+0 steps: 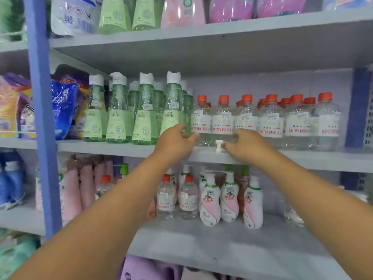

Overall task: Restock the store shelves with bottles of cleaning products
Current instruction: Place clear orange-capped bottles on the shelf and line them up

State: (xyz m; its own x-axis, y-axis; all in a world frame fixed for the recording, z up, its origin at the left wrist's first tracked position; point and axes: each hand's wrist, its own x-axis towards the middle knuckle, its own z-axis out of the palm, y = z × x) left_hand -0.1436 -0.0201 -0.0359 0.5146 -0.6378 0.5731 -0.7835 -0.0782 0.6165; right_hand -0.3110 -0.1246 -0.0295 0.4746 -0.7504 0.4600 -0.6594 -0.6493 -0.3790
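**Bottles: front row on the middle shelf being set straight**

Head view. Clear bottles [201, 122] with orange caps, standing in a row on the middle shelf [302, 156], right of the green bottles [143, 118] with white caps. Both arms reaching up to the shelf front. Left hand [175, 143] at the seam between the green and the clear rows, fingers loosely spread and curved, touching or nearly touching the base of the leftmost clear bottle; no firm grip visible. Right hand [247, 146] at the base of the next clear bottles, fingers curled toward them; whether pinching one or only resting against it, cannot tell. Small white clip [219, 146] sticking up at the shelf lip between the two hands, touched by neither.

Likely step: squaring or nudging the front clear bottles into line. To do well: push low on the body, not near the cap, to avoid tipping; keep labels turned outward; close the gap toward the green row without knocking it; keep clear of the clip.

Writing: red lettering across the white labels of the clear bottles, too blurred to read; small white price stickers above, figures not legible. Green bottles carrying a pale green label with a house-like mark, text unreadable. Lower shelf [232, 237]: more clear bottles and pink-and-white pump bottles [211, 207] with red characters, not readable. Blue bag [63, 102] at left with white characters, also unreadable.
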